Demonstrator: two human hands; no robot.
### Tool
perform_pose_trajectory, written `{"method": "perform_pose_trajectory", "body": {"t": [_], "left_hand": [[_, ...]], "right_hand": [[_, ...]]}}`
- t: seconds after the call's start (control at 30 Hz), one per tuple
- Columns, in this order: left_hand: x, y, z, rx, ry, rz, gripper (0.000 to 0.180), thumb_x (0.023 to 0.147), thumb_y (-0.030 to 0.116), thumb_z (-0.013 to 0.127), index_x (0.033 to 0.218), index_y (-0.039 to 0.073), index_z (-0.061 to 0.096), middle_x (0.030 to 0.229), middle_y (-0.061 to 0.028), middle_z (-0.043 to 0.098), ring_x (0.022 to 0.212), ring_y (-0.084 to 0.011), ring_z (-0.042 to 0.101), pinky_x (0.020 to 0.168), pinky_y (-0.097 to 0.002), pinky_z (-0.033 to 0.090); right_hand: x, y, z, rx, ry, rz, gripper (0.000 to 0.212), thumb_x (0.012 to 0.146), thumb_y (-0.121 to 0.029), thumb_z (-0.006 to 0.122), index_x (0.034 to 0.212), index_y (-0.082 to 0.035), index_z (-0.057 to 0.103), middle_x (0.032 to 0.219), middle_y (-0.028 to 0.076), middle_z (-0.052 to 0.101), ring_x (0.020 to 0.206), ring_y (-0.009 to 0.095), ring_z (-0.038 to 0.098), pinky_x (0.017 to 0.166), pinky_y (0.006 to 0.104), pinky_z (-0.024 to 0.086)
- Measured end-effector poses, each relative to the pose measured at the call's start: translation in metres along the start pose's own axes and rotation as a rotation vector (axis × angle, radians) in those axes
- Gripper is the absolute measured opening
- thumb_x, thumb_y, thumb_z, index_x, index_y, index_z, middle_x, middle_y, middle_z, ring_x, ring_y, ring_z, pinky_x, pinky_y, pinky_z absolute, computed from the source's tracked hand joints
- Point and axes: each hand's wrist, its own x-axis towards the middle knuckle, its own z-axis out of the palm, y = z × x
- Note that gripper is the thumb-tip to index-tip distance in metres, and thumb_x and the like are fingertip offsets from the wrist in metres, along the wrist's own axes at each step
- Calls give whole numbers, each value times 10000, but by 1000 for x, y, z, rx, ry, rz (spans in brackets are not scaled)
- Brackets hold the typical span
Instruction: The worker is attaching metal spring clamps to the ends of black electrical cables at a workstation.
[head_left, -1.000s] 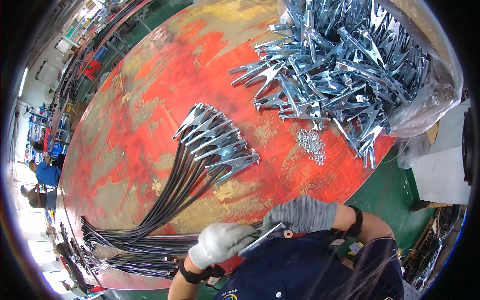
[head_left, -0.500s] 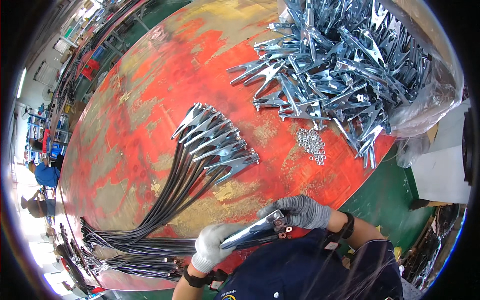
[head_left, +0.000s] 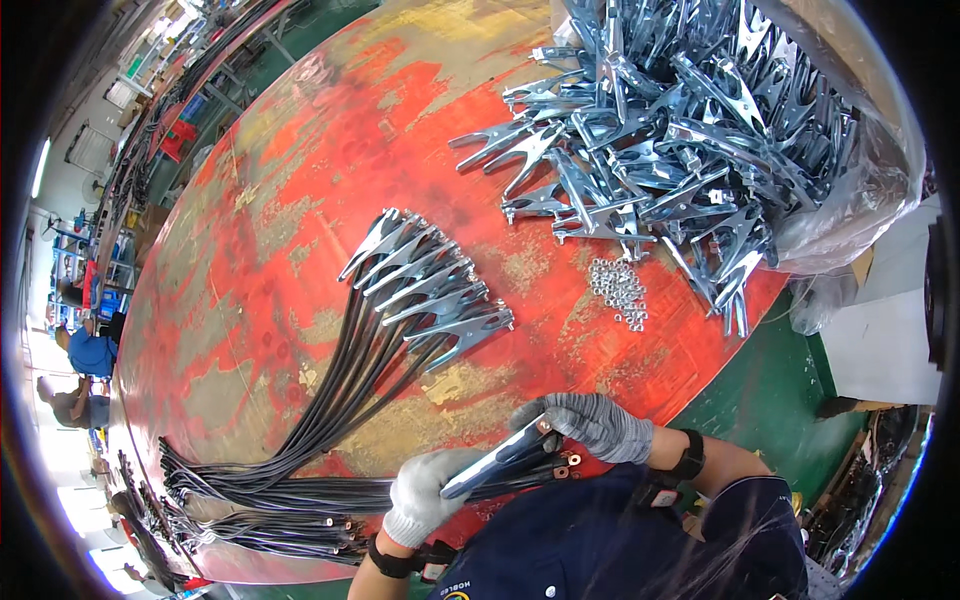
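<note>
Our left hand (head_left: 424,492) grips a clamp (head_left: 497,463); our right hand (head_left: 598,425) pinches its right end, where slackening might free the copper lug (head_left: 543,425).

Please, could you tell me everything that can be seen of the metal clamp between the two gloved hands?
The metal clamp is long, narrow, silvery and shiny, apparently sheet metal, with darker reflections along its side. It is held slanted above the near edge of the table, its right end higher in the picture. The white-gloved left hand grips the lower end; the grey-gloved right hand holds the upper end, where a small copper-coloured piece shows. Its jaws cannot be made out clearly.
</note>
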Motion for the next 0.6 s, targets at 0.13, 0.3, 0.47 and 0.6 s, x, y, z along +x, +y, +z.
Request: {"method": "perform_pose_trajectory", "body": {"t": [0.13, 0.3, 0.47, 0.6], "left_hand": [[19, 8, -8, 202, 115, 46, 391, 727, 239, 767, 1089, 128, 670, 951, -91, 696, 764, -337, 671, 726, -400, 538], [58, 17, 7, 552, 203, 378, 515, 749, 282, 754, 1229, 202, 586, 1005, -38, 669, 686, -322, 654, 643, -403, 539], [77, 24, 20, 854, 37, 316, 392, 822, 226, 610, 1206, 306, 609, 745, -9, 586, 574, -216, 621, 514, -353, 503], [76, 13, 29, 882, 82, 364, 420, 830, 200, 564, 1231, 316, 605, 672, -8, 540, 546, -207, 596, 492, -338, 474]], "right_hand": [[6, 10, -5, -24, 110, -92, 417, 1045, -369, 407, 1330, -94, 539, 1034, 17, 608, 849, 72, 564, 790, 237, 492], [33, 26, -31, -116, 195, -116, 365, 1046, -282, 426, 1337, -80, 518, 1062, 35, 615, 848, 96, 585, 819, 270, 512], [34, 24, -40, -87, 173, -52, 349, 1042, -260, 435, 1327, -77, 522, 1139, 83, 626, 928, 142, 635, 843, 314, 539], [18, -14, -43, -414, 267, 21, 296, 997, -222, 521, 1262, -98, 569, 1115, 86, 634, 961, 170, 643, 828, 321, 545]]}}
